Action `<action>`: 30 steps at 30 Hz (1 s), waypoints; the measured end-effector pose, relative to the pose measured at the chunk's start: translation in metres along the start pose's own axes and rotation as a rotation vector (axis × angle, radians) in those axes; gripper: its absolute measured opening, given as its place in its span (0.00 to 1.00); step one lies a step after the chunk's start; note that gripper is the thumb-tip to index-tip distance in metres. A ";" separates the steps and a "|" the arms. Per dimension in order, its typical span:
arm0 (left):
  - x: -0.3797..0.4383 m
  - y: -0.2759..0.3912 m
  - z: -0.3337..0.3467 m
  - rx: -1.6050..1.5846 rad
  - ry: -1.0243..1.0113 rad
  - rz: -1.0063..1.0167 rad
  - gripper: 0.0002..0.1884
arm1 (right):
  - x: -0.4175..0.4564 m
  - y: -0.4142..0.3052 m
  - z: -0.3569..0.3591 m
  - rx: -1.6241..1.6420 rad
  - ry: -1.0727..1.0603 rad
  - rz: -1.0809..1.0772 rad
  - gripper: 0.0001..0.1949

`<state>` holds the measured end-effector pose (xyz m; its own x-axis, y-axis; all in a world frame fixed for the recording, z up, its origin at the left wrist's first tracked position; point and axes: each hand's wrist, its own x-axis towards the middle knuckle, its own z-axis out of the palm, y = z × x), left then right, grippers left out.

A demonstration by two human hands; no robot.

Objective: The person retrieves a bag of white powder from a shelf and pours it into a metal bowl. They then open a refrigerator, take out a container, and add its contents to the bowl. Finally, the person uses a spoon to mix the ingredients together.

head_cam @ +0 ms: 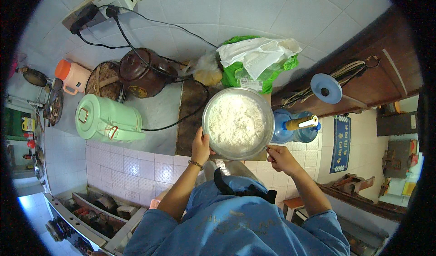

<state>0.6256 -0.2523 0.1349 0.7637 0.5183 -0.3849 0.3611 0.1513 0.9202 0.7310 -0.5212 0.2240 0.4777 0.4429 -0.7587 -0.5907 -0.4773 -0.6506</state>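
Observation:
A round metal basin (235, 156) with white flour (236, 123) in it is in front of me, at the near edge of the worktop. My left hand (201, 147) grips its lower left rim, thumb on the near side wall. At the lower right rim, my right hand (282, 159) pinches the basin's edge between thumb and forefinger, the other fingers curled under. A small metal piece shows at that pinch; what it is I cannot tell. Beneath the basin lies a dark brown board (190, 109).
To the left stand a mint-green lidded jug (109, 118), a brown electric pot (143, 73) and an orange jug (73, 75). A black cable (177, 123) loops over the board. Behind the basin sits a green plastic bag (235, 72); to its right are blue water bottles (282, 133).

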 end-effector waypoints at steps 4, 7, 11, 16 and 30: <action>-0.001 0.005 0.001 0.016 0.004 -0.035 0.20 | -0.008 -0.008 0.007 0.372 -0.140 0.184 0.12; 0.001 -0.003 0.000 0.005 0.006 -0.018 0.20 | -0.018 -0.014 0.013 0.410 -0.160 0.211 0.14; 0.002 -0.007 -0.002 0.023 0.002 -0.021 0.22 | -0.031 -0.027 0.030 0.134 -0.008 -0.049 0.16; -0.001 0.003 -0.002 0.109 -0.007 0.051 0.21 | -0.007 -0.002 0.032 -0.541 0.347 -0.719 0.18; -0.001 0.002 -0.001 -0.067 -0.016 -0.047 0.19 | 0.044 -0.010 0.007 -1.348 0.559 -0.650 0.34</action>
<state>0.6249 -0.2518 0.1368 0.7554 0.4960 -0.4283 0.3605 0.2312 0.9036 0.7529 -0.4915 0.1975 0.7541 0.6528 -0.0719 0.6345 -0.7525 -0.1765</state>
